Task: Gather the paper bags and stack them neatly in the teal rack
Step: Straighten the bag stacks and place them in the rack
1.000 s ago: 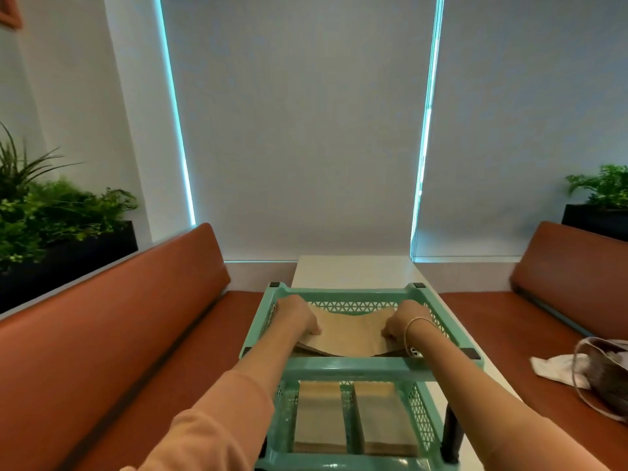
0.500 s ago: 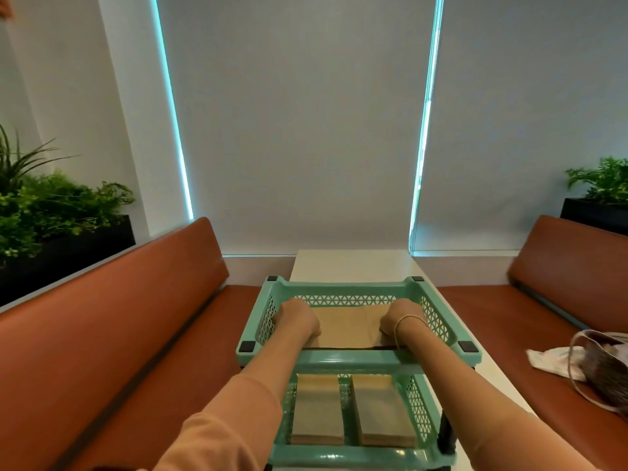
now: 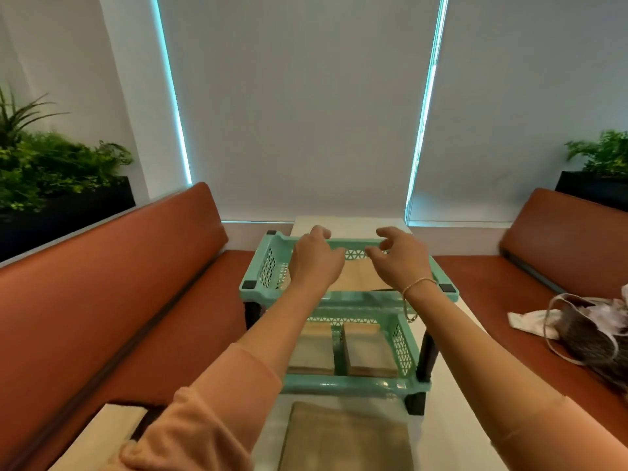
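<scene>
Above the teal rack [image 3: 339,246], left hand [image 3: 314,263] and right hand [image 3: 401,258] hover, fingers loosely curled, holding nothing.

White worktop [image 3: 452,402] runs from near to far, ending at the window wall. Rust-orange bench seat [image 3: 112,300] along the left, a matching bench seat [image 3: 560,239] on the right. Grey bag [image 3: 591,338] with pale straps lies on the right seat, a crumpled white cloth [image 3: 530,321] just beside it on its left. Black planter of green foliage [image 3: 51,171] behind the left backrest; another planter [image 3: 601,168] far right. Two pale roller blinds [image 3: 299,107] cover the far windows, thin cyan light strips at their edges. Light wooden surface [image 3: 98,436] near left, partly hidden.
</scene>
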The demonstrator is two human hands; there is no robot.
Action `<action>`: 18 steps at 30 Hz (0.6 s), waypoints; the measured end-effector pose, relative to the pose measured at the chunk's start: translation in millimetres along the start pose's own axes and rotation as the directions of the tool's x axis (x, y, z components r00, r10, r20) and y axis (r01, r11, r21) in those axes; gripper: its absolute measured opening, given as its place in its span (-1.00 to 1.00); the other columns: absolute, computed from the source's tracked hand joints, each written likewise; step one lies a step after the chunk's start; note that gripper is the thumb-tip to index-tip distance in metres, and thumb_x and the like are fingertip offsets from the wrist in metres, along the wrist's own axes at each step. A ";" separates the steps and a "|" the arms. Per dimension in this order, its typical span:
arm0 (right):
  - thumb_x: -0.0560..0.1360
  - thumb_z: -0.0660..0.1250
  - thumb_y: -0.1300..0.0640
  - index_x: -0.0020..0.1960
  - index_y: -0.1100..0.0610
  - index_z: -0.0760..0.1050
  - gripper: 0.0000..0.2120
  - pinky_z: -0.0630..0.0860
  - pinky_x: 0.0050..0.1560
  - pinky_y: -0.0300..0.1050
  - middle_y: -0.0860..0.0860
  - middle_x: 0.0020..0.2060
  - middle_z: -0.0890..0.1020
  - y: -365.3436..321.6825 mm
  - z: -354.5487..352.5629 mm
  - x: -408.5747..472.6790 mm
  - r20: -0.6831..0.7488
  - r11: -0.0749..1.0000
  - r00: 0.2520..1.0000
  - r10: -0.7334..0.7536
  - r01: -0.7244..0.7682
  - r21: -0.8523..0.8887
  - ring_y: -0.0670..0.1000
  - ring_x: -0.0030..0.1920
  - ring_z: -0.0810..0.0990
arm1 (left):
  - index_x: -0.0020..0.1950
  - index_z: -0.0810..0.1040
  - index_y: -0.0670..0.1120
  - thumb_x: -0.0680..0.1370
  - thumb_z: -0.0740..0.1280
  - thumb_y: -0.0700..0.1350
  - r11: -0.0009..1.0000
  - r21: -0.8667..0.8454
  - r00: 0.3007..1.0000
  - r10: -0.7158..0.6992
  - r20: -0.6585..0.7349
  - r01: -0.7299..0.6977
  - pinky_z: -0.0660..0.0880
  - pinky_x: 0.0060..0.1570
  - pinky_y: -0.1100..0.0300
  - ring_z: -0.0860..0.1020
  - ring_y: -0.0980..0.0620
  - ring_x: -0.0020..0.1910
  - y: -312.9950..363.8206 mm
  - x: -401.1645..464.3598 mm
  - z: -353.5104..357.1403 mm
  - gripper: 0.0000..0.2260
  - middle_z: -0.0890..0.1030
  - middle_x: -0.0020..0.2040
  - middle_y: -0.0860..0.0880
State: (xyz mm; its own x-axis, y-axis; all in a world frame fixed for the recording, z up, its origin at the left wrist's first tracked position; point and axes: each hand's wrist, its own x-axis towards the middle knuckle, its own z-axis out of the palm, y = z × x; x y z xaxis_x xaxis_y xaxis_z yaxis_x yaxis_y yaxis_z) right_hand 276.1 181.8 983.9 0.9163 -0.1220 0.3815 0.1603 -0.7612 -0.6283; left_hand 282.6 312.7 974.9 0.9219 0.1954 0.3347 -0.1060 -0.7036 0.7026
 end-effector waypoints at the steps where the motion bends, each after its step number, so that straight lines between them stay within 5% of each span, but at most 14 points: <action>1: 0.51 0.32 0.10 0.29 0.13 0.45 -0.63 0.37 0.14 -0.22 0.07 0.08 0.62 -1.0 -5.8 -13.7 -0.032 0.998 0.999 -0.036 0.037 0.050 0.03 0.10 0.55 | 0.25 0.45 -0.07 0.51 0.34 -0.05 0.998 -0.068 1.000 0.012 -0.002 -0.012 0.48 0.06 0.11 0.53 -0.05 0.12 4.6 -13.2 -2.9 -0.67 0.57 0.14 -0.05; 6: 0.48 0.36 0.17 0.12 0.10 0.57 -0.79 0.37 -0.12 -0.37 -0.07 -0.25 0.57 27.7 -6.6 -83.0 -0.068 0.977 0.990 -0.122 0.132 0.168 -0.10 -0.27 0.50 | 0.07 0.54 -0.05 0.51 0.35 -0.06 0.979 -0.206 0.996 0.017 0.093 0.002 0.50 -0.03 0.19 0.55 0.06 -0.07 0.4 -72.1 -5.0 -0.84 0.56 -0.11 0.06; 8: 0.46 0.39 0.19 0.07 0.08 0.59 -0.80 0.41 -0.19 -0.43 -0.12 -0.30 0.55 53.8 5.4 -109.2 -0.008 0.977 0.992 -0.127 0.127 0.169 -0.14 -0.32 0.50 | -0.10 0.55 -0.05 0.50 0.36 -0.05 0.979 -0.174 0.965 -0.059 0.257 0.106 0.52 -0.04 0.16 0.54 0.07 -0.15 -18.0 -90.2 4.0 -0.92 0.56 -0.19 0.07; 10: 0.46 0.38 0.19 0.09 0.07 0.58 -0.79 0.53 -0.07 -0.27 -0.10 -0.26 0.58 86.8 21.9 -131.2 0.119 0.989 0.992 -0.032 0.015 0.146 -0.12 -0.29 0.52 | -0.18 0.54 -0.07 0.50 0.37 0.00 0.970 -0.047 0.873 -0.194 0.447 0.239 0.53 -0.10 0.15 0.51 0.03 -0.23 -46.2 -107.1 19.7 -0.84 0.58 -0.20 0.01; 14: 0.48 0.36 0.07 0.28 0.11 0.44 -0.60 0.42 0.10 -0.19 0.05 0.01 0.58 152.6 57.6 -166.5 0.431 0.933 0.830 0.355 -0.344 -0.106 0.02 -0.02 0.52 | 0.23 0.47 -0.23 0.52 0.32 0.06 0.861 0.385 0.682 -0.501 0.533 0.332 0.47 -0.13 0.17 0.51 -0.03 -0.06 -107.5 -138.0 52.7 -0.57 0.54 0.05 -0.08; 18: 0.40 0.42 -0.06 0.37 0.15 0.30 -0.36 0.48 0.12 -0.08 0.14 0.19 0.52 178.1 84.5 -187.9 0.517 0.851 0.682 0.518 -0.475 -0.225 0.13 0.14 0.53 | 0.37 0.32 -0.17 0.49 0.34 -0.05 0.770 0.490 0.664 -0.619 0.419 0.409 0.45 0.21 0.11 0.47 -0.10 0.24 -148.4 -165.7 74.4 -0.51 0.46 0.28 -0.14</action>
State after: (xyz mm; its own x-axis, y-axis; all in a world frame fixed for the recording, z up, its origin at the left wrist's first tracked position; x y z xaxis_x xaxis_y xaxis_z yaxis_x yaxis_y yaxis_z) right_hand 163.5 122.9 743.0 0.8975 -0.1479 -0.4156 -0.3815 -0.7330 -0.5631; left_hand 173.3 333.9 768.5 0.8338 0.2791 -0.4763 0.4781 -0.7964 0.3703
